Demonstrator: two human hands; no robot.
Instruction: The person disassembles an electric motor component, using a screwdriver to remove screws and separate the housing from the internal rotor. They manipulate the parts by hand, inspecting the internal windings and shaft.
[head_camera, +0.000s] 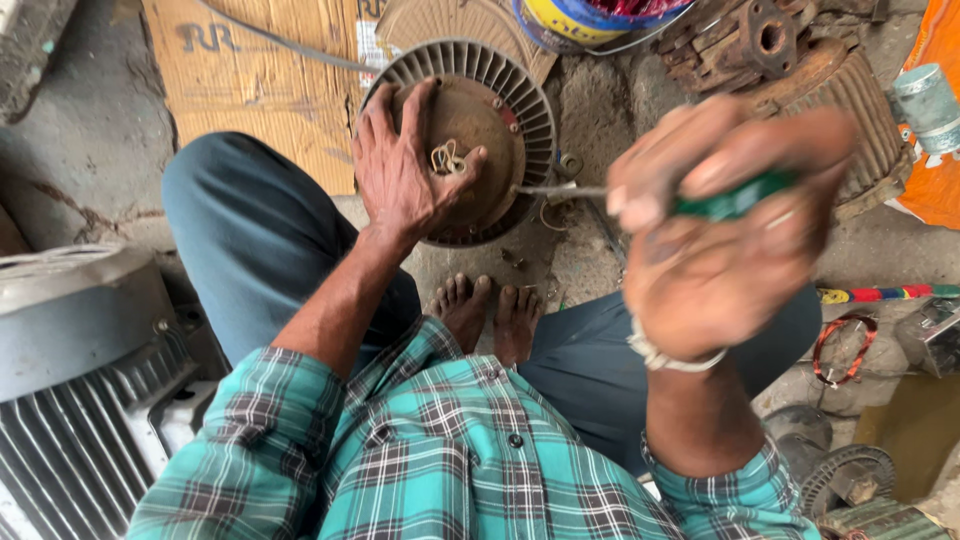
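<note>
A round finned motor housing (520, 95) lies on the ground in front of my bare feet, with a rusty brown face and a small bundle of pale wires (447, 158) at its middle. My left hand (400, 170) is spread flat on that face, thumb beside the wires. My right hand (725, 225), close to the camera and blurred, is closed around a green-handled screwdriver (735, 200). Its metal shaft (560, 190) reaches left to the housing's right rim.
A large grey finned motor (80, 380) stands at the lower left. Flattened cardboard (260, 80) lies behind the housing. Rusty motor parts (800, 60) and a bucket (590, 20) sit at the top right. Smaller parts and a wire ring (845, 350) lie at the right.
</note>
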